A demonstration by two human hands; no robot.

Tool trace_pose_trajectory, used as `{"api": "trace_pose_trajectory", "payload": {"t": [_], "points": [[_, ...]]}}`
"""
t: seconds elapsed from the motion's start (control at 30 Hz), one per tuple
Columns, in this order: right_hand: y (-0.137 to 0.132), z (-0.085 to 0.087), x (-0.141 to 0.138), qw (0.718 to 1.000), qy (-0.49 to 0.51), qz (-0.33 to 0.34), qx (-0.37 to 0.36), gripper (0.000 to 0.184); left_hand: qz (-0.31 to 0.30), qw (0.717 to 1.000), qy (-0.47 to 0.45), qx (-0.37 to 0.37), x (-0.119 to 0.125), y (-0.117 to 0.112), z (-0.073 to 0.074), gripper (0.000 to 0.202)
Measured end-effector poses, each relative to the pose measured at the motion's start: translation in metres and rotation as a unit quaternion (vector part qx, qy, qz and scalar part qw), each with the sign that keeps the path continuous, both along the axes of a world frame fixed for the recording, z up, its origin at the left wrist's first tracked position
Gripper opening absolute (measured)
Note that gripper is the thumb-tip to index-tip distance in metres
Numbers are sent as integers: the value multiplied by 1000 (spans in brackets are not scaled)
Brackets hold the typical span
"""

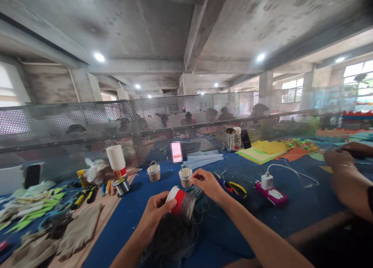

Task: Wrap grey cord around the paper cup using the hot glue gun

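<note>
Left hand (154,214) grips a red-and-white cup (178,201); right hand (207,183) pinches its thread (174,237) (grey, tangled below).

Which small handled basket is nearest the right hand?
The right basket, beside the right hand; the left basket stands farther off, toward the spool.

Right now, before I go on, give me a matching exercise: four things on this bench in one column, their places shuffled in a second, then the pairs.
Things
1 red-and-white paper cup
2 white charger
3 stack of paper cups
4 yellow paper sheets

Places
A on the pink power bank
B next to the orange sheet
C in the left hand
D just behind the wire spool

Pairs: 1-C, 2-A, 3-D, 4-B
</note>
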State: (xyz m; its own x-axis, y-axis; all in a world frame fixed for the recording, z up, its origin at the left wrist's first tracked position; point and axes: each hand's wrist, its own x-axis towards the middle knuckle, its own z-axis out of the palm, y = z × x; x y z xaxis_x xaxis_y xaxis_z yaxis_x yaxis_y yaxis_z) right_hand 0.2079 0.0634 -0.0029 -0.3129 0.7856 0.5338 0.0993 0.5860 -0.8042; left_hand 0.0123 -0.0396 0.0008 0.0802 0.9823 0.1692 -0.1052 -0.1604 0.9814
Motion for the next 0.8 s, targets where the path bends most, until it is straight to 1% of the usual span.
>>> {"api": "trace_pose_trajectory", "payload": {"t": [0.1, 0.3, 0.5, 0.63, 0.8], "points": [[0, -2, -1, 1000, -9, 4, 0, 9, -12, 1000, -10, -4, 0, -1, 1, 38], [1, -8, -3, 999, -25, 15, -21, 8, -5, 1000, -17, -4, 1, -1, -1, 40], [1, -12, -6, 997, -43, 50, -38, 8, 0, 1000, -20, -7, 0, -1, 0, 39], [0, -5, -4, 996, -37, 66, -46, 18, 20, 1000, 8, 0, 0, 0, 1, 40], [-11, 10, 3, 994, 36, 85, -55, 30, 75, 996, 43, 20, -3, 5, -1, 43]]}}
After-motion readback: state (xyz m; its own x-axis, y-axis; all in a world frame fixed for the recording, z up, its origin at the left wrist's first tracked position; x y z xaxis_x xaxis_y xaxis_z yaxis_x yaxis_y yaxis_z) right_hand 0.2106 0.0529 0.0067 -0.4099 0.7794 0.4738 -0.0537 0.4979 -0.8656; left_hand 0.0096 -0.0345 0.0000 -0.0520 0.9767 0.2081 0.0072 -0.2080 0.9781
